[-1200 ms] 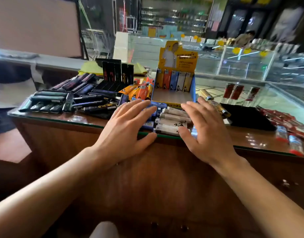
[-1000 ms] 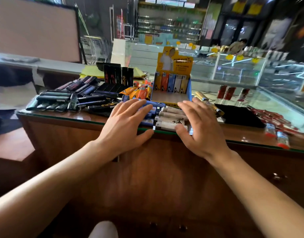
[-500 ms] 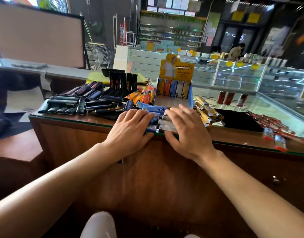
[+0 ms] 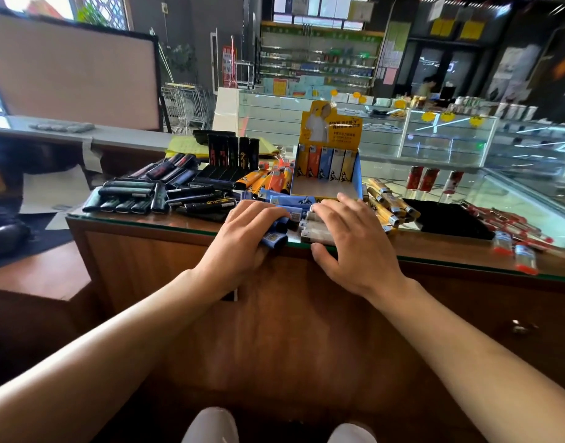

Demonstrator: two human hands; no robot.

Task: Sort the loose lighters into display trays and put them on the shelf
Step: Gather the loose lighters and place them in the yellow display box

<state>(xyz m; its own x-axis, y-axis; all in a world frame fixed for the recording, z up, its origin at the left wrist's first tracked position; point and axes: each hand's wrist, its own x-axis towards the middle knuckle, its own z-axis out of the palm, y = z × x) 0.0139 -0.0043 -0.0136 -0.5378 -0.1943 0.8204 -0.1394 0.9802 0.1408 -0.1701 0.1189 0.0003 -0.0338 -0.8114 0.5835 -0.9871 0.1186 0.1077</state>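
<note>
A blue and yellow display tray (image 4: 358,182) stands open on the glass counter, with one row of orange, blue, white and yellow lighters upright at its back. In front of it, at the counter's near edge, lie loose blue lighters (image 4: 292,201) and white lighters (image 4: 314,234). My left hand (image 4: 243,241) has its fingers curled over a bunch of the blue lighters, and one sticks out beneath the fingertips. With fingers spread, my right hand (image 4: 351,241) rests on the white lighters, its thumb at the counter edge.
A heap of black lighters (image 4: 191,193) lies left, with a black tray of upright ones (image 4: 233,151) behind. Orange lighters (image 4: 268,180) lie beside the display tray. Yellow lighters (image 4: 389,204), a black tray (image 4: 450,220) and red lighters (image 4: 511,227) lie right.
Both hands have drawn together over the blue and white lighters. My left fingers went from flat to curled over the blue ones, pulling them towards the counter edge.
</note>
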